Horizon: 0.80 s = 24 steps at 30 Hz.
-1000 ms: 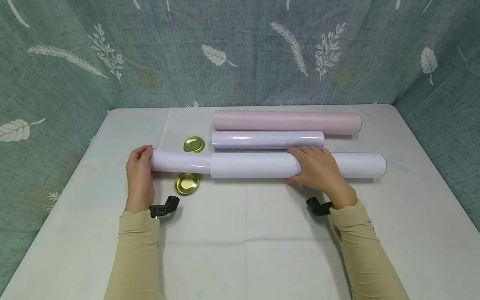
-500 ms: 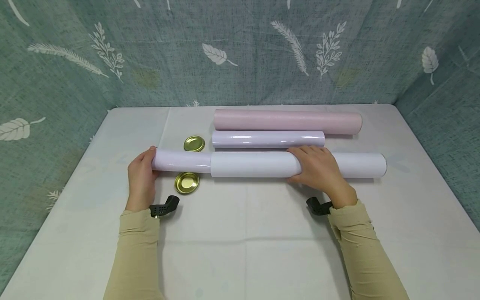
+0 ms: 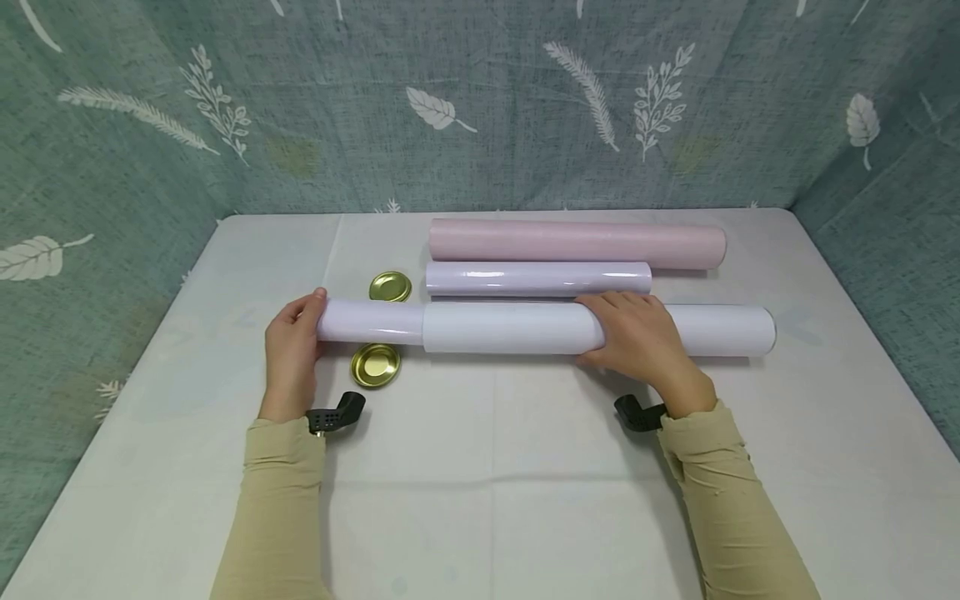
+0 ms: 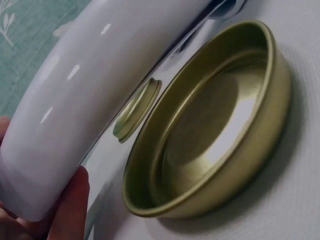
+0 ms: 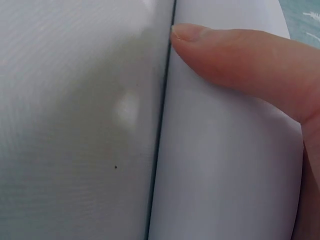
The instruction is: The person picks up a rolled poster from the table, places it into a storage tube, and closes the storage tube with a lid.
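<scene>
A glossy pale-lilac roll [image 3: 371, 322] lies partly inside a wider white tube [image 3: 510, 328], its left part sticking out. At the roll's left end my left hand [image 3: 292, 354] grips it; in the left wrist view a fingertip [image 4: 75, 195] presses against the end. My right hand [image 3: 637, 342] is wrapped over the white tube right of its middle, the thumb [image 5: 225, 55] along the near side in the right wrist view. One gold lid [image 3: 375, 365] lies in front of the roll, hollow side up. Behind the roll lies another gold lid [image 3: 390, 286].
Behind the white tube lie a second glossy lilac roll [image 3: 537, 278] and, farther back, a longer pink tube [image 3: 577, 243]. All rest on a table with a white cloth [image 3: 487, 500]. A green leaf-patterned curtain [image 3: 495, 167] surrounds the back and sides.
My left hand has moved right, sliding the lilac roll deeper into the white tube, so less of it sticks out. My right hand and the white tube have stayed in place.
</scene>
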Motion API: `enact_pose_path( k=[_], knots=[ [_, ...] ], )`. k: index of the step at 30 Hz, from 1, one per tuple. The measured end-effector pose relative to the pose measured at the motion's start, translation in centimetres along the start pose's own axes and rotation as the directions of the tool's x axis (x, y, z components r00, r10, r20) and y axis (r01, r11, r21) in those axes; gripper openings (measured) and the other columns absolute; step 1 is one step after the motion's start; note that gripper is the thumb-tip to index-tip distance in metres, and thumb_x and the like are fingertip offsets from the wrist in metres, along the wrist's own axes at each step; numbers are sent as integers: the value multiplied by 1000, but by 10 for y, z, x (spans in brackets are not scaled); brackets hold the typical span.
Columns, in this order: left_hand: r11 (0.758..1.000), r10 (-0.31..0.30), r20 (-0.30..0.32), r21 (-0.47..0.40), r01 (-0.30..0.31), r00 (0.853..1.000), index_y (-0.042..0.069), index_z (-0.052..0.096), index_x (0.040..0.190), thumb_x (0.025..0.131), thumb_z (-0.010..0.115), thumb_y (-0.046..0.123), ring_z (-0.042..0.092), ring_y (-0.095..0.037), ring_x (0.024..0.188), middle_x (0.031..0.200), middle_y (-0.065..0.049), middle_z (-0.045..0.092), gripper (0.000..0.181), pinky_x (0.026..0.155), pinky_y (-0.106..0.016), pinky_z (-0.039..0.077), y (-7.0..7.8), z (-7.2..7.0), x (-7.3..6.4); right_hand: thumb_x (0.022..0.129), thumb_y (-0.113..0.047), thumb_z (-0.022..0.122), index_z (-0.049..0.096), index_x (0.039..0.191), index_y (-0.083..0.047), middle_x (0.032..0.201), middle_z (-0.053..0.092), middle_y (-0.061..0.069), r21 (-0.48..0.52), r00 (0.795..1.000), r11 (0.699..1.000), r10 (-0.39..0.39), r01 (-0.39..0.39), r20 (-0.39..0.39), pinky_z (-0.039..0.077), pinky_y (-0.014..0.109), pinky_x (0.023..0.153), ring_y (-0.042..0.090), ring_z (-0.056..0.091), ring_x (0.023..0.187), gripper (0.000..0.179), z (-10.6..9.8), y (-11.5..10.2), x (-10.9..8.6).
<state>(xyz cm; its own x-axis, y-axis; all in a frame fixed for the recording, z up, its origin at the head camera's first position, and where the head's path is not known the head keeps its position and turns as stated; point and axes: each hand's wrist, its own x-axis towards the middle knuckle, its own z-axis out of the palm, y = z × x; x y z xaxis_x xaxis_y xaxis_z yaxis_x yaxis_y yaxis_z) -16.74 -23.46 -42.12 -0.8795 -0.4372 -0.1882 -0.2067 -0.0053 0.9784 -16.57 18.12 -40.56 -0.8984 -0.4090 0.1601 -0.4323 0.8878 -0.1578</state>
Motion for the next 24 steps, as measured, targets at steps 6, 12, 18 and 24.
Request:
enact_pose_path(
  k=[6,12,18,24],
  knots=[
    [999,-42,54,-10,43,998,6,48,127,76,58,57,44,-20,113,129,-10,42,73,95,-38,36,2,-1,-1,55,-51,78,49,125,-19,117,55,6,-3,1000,1000,-1,1,-11,34,48,85,27,47,108,83,0,-1,0],
    [993,25,147,108,-41,989,11,56,120,76,58,56,49,-19,108,124,-4,50,63,79,-26,47,-4,2,1,55,-51,78,49,125,-19,117,54,5,1,1000,1000,-2,2,-16,34,47,84,27,47,108,82,1,0,1],
    [987,70,160,129,-91,985,9,60,115,78,61,50,54,-16,92,118,-2,55,55,58,-23,49,-4,5,0,55,-51,78,48,126,-19,118,54,6,5,1000,1000,-4,4,-12,34,48,84,27,47,109,83,1,1,1],
    [975,57,143,205,-86,988,10,60,112,80,57,54,52,-14,64,107,-5,57,55,42,-27,45,1,7,-3,55,-51,79,49,125,-19,117,54,5,2,1000,1000,-8,8,-17,34,47,84,27,47,108,83,2,1,1]
  ],
)
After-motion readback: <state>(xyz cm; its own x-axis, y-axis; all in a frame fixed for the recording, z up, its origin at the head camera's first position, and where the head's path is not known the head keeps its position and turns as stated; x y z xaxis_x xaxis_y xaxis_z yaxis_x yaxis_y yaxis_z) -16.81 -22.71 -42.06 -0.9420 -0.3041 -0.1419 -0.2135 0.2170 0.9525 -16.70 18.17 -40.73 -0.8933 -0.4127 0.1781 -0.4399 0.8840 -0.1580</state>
